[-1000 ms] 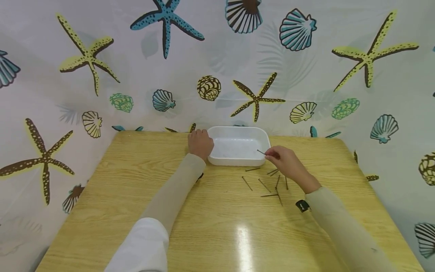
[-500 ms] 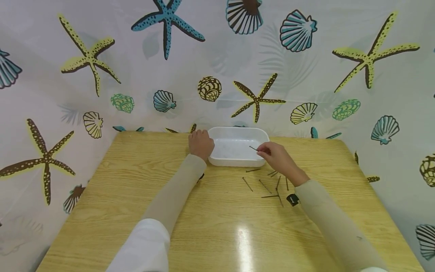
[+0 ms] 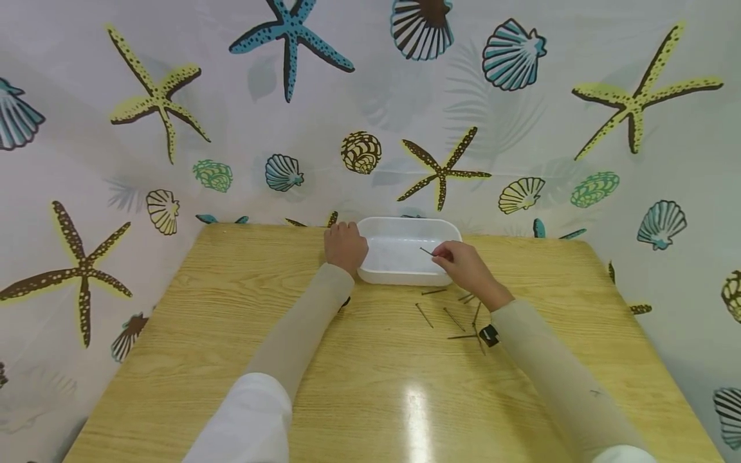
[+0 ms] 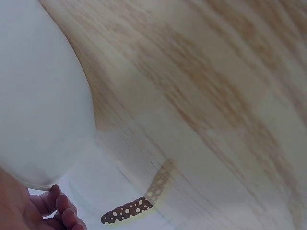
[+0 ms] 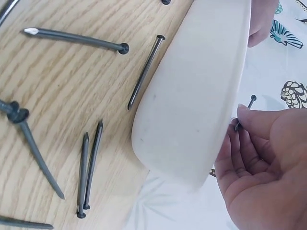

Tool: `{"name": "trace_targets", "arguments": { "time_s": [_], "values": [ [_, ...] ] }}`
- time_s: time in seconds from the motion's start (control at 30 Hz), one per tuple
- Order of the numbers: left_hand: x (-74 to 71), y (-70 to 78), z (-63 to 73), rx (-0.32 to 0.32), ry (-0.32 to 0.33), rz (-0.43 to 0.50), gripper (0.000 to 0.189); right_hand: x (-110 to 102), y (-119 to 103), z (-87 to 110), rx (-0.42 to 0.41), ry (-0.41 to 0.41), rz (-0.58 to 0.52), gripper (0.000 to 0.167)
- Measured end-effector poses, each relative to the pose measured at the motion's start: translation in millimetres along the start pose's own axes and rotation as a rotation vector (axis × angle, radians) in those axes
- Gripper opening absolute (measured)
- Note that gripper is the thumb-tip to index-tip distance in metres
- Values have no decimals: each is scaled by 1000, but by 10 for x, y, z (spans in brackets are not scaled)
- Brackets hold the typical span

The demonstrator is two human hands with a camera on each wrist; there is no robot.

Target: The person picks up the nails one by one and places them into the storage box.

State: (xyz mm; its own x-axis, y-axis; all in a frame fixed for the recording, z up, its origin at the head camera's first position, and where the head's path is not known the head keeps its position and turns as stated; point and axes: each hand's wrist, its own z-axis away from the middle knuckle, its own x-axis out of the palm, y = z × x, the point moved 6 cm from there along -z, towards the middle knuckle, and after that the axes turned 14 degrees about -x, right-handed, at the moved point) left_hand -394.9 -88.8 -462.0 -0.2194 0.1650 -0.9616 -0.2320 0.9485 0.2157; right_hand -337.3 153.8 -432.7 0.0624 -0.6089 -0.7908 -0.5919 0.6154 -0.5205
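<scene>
Several nails (image 5: 74, 39) dot the wooden table (image 3: 243, 302) below shell-printed cloth (image 3: 324, 128); left hand (image 3: 346, 248) grips a tub (image 3: 399, 278), right hand (image 3: 465, 265) pinches one nail (image 3: 426, 251).

Soft, fairly even light filled the head view, warm on the wooden worktop (image 3: 249, 360), where one narrow streak of white glare showed near the bottom edge. A faint, soft-edged shadow lay beside the right sleeve (image 3: 564, 379). The patterned fabric (image 3: 324, 128) looked greyer toward the corners. The left wrist view was hazy and washed out, its wood grain softened; the right wrist view was crisper, with a bright glint at the tip of one nail (image 5: 76, 40).
</scene>
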Motion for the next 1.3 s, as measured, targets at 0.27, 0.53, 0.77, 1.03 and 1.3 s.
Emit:
{"name": "trace_targets", "arguments": {
  "time_s": [0.27,0.53,0.77,1.03,1.3],
  "values": [
    [-9,4,18,2,7,-5,26,71,48,-67,9,31,32,10],
    [7,9,10,-2,-9,-4,27,110,78,-147,60,54,86,9],
    [-19,11,31,-9,-40,16,29,153,126,-204,122,48,135,10],
    [12,-24,12,-12,-36,21,28,205,160,-264,209,79,246,13],
    [-27,-8,25,5,-26,26,27,253,219,-277,309,22,264,18]
  ]
}}
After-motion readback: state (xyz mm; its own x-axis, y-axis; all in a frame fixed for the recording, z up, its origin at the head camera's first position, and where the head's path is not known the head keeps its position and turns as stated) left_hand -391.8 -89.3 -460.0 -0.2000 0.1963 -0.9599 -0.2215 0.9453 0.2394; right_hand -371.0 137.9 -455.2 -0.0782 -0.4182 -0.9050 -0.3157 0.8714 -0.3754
